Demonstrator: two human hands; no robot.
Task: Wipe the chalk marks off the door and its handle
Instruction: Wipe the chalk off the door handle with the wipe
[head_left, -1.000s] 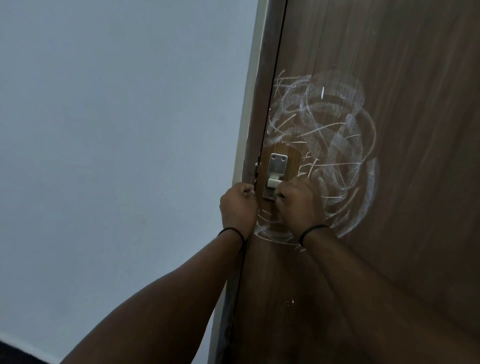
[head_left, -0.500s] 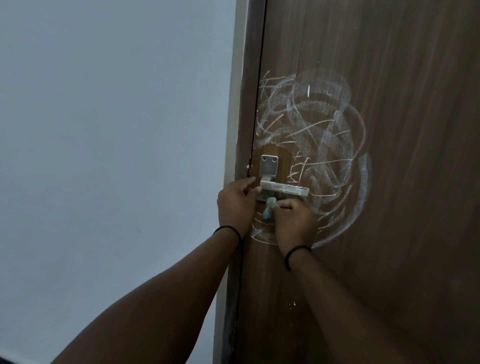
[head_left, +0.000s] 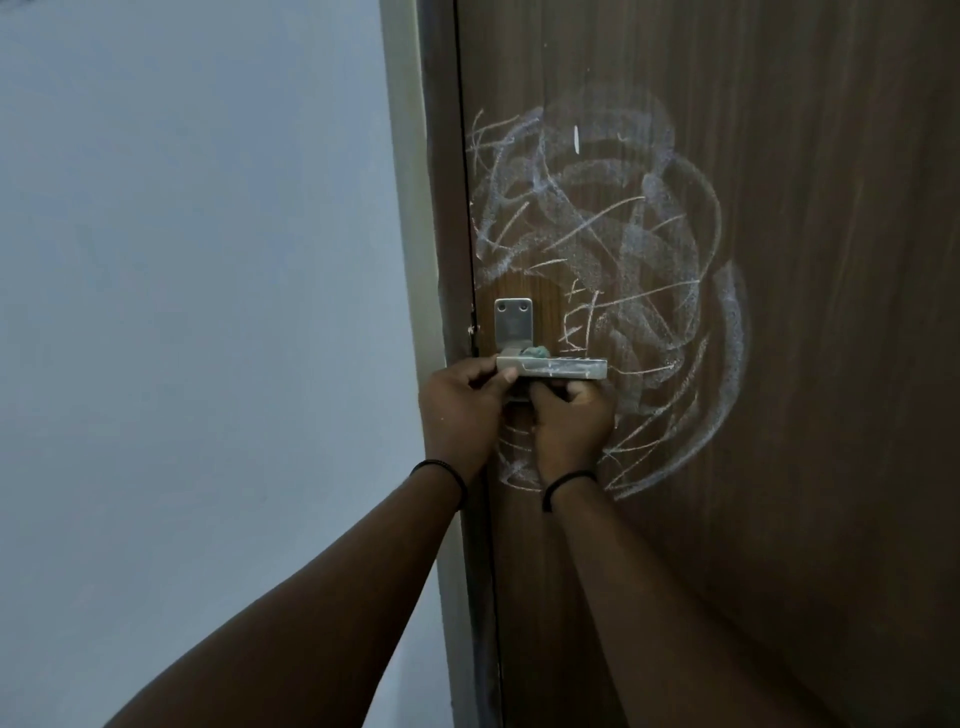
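A: What is seen on the door?

B: One brown wooden door is shown, with one large tangle of white chalk marks scribbled and smeared above, right of and below the handle. One metal lever handle is fixed near the door's left edge, and chalk streaks are seen on its front face. Two screws are counted in the plate above it.

A: How are the hands placed?

B: Two hands are raised to the handle. The left hand is clamped on the handle's left end, fingers curled round it. The right hand is held just beneath the lever, fingers curled up behind it. One small bluish cloth is glimpsed above the lever; whether it is gripped by the right hand cannot be told for certain.

A: Anything else?

B: One black band is worn on each wrist, two in all. One pale wall is seen left of the door frame.
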